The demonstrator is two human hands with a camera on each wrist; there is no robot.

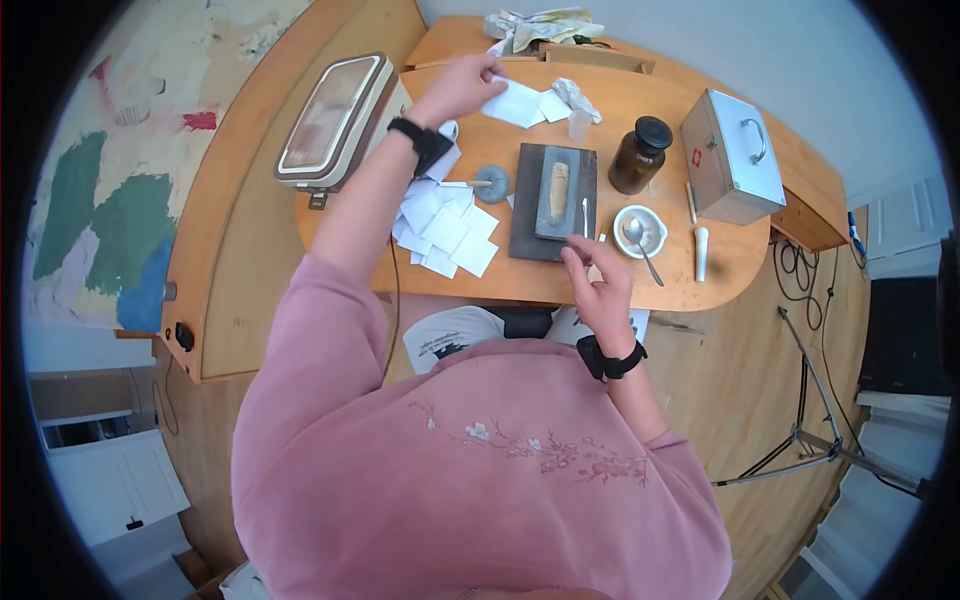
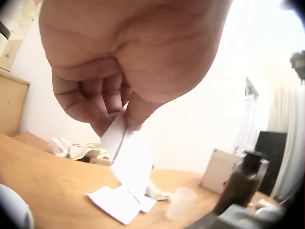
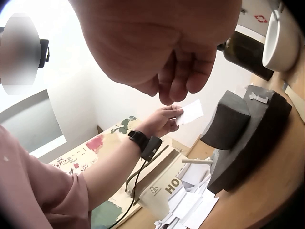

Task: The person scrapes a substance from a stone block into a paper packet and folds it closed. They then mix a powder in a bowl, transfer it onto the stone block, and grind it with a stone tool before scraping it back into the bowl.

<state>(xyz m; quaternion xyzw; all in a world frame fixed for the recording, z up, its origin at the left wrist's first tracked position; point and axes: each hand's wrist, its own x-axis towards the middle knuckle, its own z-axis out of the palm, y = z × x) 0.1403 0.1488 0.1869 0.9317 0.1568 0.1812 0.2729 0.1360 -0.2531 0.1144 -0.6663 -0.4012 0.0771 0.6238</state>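
Observation:
The left hand point(image 1: 465, 88) pinches a white paper sheet point(image 1: 514, 102) by its edge between thumb and fingers at the table's back; the left wrist view shows the sheet point(image 2: 136, 160) hanging above another paper point(image 2: 116, 204) on the table. Near the front edge, the right hand point(image 1: 603, 290) is raised with relaxed, slightly bent fingers and nothing in them, just in front of a dark board point(image 1: 530, 245) that bears a grey block point(image 1: 546, 220) with a tan piece point(image 1: 559, 190). Many white paper squares point(image 1: 445, 228) lie overlapping left of the board, beside a round grey object point(image 1: 492, 184) with a stick.
A brown jar point(image 1: 640, 158), a white bowl point(image 1: 651, 229) with a spoon, a white-handled tool point(image 1: 701, 256) and a metal case point(image 1: 735, 160) stand or lie at the right. A lidded appliance point(image 1: 335, 120) stands left. A clear cup point(image 1: 579, 124) and crumpled cloth point(image 1: 573, 97) are at the back.

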